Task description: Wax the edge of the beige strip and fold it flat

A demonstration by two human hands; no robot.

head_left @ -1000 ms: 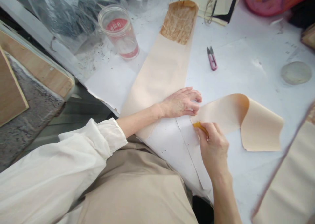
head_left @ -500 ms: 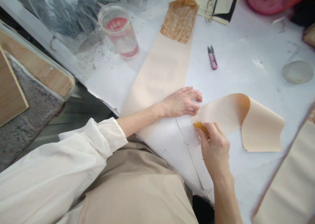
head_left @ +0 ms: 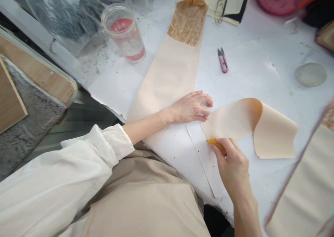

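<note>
Right hand (head_left: 235, 165) has slid toward me, pinching the yellow tool (head_left: 218, 147); its tip is now by the near corner of the curled strip's (head_left: 232, 120) end. Left hand (head_left: 185, 108) half-open, palm down, between strip and long piece (head_left: 169, 73). Snips (head_left: 222, 62) beyond.

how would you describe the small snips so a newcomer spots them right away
On the white tabletop, find the long beige strip with the wrinkled brown end. The small snips lie just right of it, before the round translucent disc. Unlike those neighbours, they have pinkish-purple handles and two dark, pointed blades.
</note>
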